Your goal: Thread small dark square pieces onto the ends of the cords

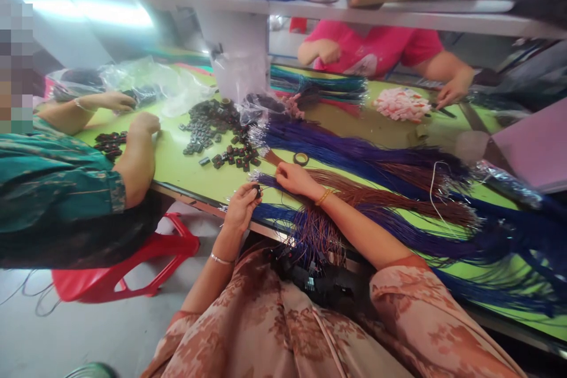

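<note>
Near the table's front edge my left hand (241, 205) pinches a small black connector (257, 191) between thumb and fingers. To its right, my right hand (292, 178) is closed at the ends of the brown wires (345, 186); what its fingertips hold is too small to make out. Purple wires (268, 179) with silvery tips lie just under and beside it, and blue wires (274, 211) run below. Wired black connectors (319, 280) rest in a heap on my lap, their wires hanging over the edge.
Loose black connectors (237, 156) and a tape roll (300, 158) lie on the green table (177, 159). A person in teal (57, 189) sits left by a red stool (110, 277); a person in pink (372, 47) works opposite, near pink pieces (403, 104), below a shelf (398, 20).
</note>
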`<state>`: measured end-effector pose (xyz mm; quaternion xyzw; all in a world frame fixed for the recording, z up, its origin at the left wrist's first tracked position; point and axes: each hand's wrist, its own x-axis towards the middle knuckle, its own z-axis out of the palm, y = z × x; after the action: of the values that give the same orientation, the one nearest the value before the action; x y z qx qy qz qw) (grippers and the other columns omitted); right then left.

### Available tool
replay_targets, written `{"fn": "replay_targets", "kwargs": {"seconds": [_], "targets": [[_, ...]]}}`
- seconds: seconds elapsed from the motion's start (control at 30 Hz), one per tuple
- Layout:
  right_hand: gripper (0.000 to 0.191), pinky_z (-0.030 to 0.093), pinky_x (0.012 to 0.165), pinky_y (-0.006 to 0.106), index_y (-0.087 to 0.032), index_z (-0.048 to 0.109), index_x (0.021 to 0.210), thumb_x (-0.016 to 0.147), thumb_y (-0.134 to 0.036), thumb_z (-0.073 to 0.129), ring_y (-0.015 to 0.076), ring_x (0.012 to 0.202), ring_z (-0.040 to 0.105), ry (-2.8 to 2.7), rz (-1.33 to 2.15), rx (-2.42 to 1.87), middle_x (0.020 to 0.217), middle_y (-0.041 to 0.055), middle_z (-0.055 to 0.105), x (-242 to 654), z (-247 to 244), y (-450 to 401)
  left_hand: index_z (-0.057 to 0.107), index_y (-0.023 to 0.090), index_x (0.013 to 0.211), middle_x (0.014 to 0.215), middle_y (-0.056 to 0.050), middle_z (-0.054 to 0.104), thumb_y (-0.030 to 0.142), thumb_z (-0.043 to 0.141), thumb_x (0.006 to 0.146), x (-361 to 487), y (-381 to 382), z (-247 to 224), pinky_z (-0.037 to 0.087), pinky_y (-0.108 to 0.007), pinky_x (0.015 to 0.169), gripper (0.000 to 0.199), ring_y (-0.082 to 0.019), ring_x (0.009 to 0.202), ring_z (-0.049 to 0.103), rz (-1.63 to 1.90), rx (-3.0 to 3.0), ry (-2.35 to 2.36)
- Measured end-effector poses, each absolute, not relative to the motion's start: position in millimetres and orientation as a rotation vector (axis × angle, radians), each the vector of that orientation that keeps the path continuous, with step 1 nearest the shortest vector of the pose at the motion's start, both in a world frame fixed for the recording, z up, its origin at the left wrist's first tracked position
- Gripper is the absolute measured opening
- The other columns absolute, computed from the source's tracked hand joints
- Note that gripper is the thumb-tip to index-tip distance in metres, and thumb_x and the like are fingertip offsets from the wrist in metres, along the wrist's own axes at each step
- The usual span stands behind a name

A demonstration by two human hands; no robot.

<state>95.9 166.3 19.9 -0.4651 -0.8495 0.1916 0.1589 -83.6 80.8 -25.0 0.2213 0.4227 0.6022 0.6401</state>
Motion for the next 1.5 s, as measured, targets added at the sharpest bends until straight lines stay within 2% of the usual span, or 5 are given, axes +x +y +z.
{"fn": "replay_targets", "kwargs": {"seconds": [0.27,0.5,0.77,0.9,1.5], "targets": [[0.012,0.035,0.061,0.021,-0.014,0.06,0.078,0.081,-0.018,0.05,0.01,0.064,0.052,-2.275,0.828,-1.079,0.073,0.0003,0.063,62.9,29.5,165.1,0.067,0.016,0.092,0.085,-0.003,0.068,0.021,0.078,0.067,-83.4,79.9,-27.4,0.052,-0.023,0.071,0.028,-0.012,0.079,0.065,1.388,0.532,0.933],[0.018,0.037,0.07,0.028,-0.011,0.062,0.091,0.085,-0.018,0.045,0.0191,0.079,0.056,-2.457,0.37,-1.387,0.094,0.0139,0.064,61.9,36.1,165.6,0.066,0.015,0.094,0.087,-0.005,0.069,0.02,0.078,0.067,-82.2,78.4,-26.9,0.052,-0.024,0.076,0.03,-0.013,0.082,0.066,1.396,0.513,0.932],[0.012,0.033,0.059,0.021,-0.014,0.062,0.076,0.08,-0.021,0.052,0.0094,0.06,0.048,-2.168,0.853,-1.073,0.068,-0.0005,0.061,67.9,35.9,148.3,0.067,0.016,0.094,0.093,-0.005,0.069,0.02,0.077,0.069,-81.8,78.8,-27.6,0.052,-0.028,0.081,0.028,-0.014,0.085,0.065,1.402,0.515,0.928],[0.012,0.029,0.054,0.02,-0.013,0.062,0.073,0.077,-0.024,0.057,0.0073,0.054,0.042,-2.112,0.945,-1.066,0.059,-0.0042,0.054,70.6,27.9,133.9,0.067,0.016,0.094,0.094,-0.004,0.068,0.019,0.075,0.07,-81.2,78.5,-25.5,0.052,-0.028,0.084,0.026,-0.013,0.086,0.064,1.415,0.518,0.907],[0.01,0.027,0.054,0.022,-0.015,0.063,0.07,0.075,-0.023,0.058,0.0099,0.055,0.043,-2.143,0.796,-1.225,0.061,-0.0011,0.058,68.5,21.7,118.8,0.065,0.017,0.098,0.095,-0.005,0.069,0.02,0.078,0.068,-80.9,78.1,-27.2,0.051,-0.026,0.085,0.033,-0.013,0.088,0.065,1.408,0.546,0.903]]}}
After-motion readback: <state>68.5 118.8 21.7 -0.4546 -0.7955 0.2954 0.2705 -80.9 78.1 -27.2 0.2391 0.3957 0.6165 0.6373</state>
